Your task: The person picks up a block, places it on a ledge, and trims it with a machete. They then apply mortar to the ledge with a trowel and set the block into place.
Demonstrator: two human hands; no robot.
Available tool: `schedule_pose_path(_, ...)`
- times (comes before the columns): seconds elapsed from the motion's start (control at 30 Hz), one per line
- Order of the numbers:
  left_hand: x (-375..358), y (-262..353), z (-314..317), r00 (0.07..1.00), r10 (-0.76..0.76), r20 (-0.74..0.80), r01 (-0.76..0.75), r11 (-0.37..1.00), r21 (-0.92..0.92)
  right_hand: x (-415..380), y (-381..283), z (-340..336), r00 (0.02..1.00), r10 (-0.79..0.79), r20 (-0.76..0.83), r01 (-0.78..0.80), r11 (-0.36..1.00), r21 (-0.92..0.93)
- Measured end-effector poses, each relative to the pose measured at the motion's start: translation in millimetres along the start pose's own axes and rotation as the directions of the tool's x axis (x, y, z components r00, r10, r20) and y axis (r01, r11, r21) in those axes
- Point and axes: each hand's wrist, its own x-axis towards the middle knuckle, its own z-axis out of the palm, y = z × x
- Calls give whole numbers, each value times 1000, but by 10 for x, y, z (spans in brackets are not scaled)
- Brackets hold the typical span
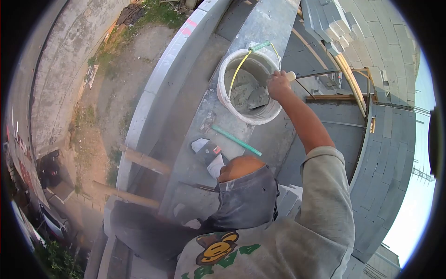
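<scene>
My right hand (278,86) is closed on the pale handle of a trowel (258,98), whose blade dips into the grey mortar inside a white bucket (224,93). The bucket has a yellow-green wire bail and stands on a grey concrete ledge (274,23) in front of me. My right arm in a grey sleeve reaches up to it. A green rod (237,140) lies on the ledge just below the bucket. My left hand is out of sight.
Stacked grey blocks (330,21) sit at the top right above a curved block wall (390,153). Wooden beams (144,160) jut out at the left. Beyond the ledge's left edge the ground lies far below, with parked cars (53,223).
</scene>
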Motion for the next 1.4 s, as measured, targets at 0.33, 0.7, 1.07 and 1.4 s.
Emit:
schedule_pose_path(0.33,407,-182,-41,999,7,39,-8,1000,15,-232,-7,-627,941,-69,331,50,997,66)
schedule_pose_path(0.7,465,-421,0,997,-25,66,26,1000,-12,-213,-486,-472,984,-41,174,62,991,-116)
schedule_pose_path(1.07,522,-611,42,995,-41,86,44,999,-30,-533,-654,-1135,961,-254,110,259,966,-26)
schedule_pose_path(1.4,500,-594,-57,995,-80,67,83,996,-37,-803,-23,-1308,988,98,116,-138,897,420)
